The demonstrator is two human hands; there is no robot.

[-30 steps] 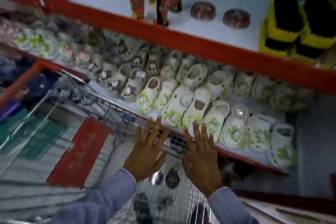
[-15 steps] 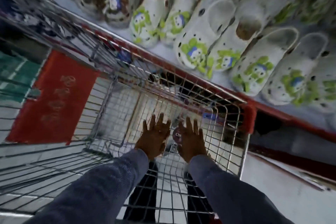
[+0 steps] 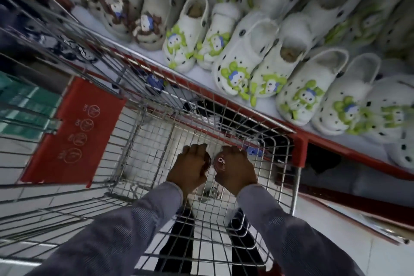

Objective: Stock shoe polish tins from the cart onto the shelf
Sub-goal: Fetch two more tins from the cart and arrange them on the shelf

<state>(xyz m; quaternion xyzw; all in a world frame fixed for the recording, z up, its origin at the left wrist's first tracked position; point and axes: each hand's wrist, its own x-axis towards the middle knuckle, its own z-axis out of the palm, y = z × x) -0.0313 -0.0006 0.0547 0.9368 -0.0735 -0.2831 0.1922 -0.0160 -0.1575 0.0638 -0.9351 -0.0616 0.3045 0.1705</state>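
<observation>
Since the earlier frame both hands have curled shut low inside the wire-mesh shopping cart (image 3: 277, 159), the left hand (image 3: 190, 168) and right hand (image 3: 235, 170) each clasping a round dark-red shoe polish tin (image 3: 219, 161), directly beneath the red-edged shelf (image 3: 313, 139).

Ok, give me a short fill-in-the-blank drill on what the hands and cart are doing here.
1. Both hands reach down inside the wire ____.
2. The right hand is closed on a round ____ with white lettering.
3. The shelf beside the cart holds rows of white ____.
4. The left hand sits to the ____ of the right hand.

Missing words: cart; tin; clogs; left
</observation>
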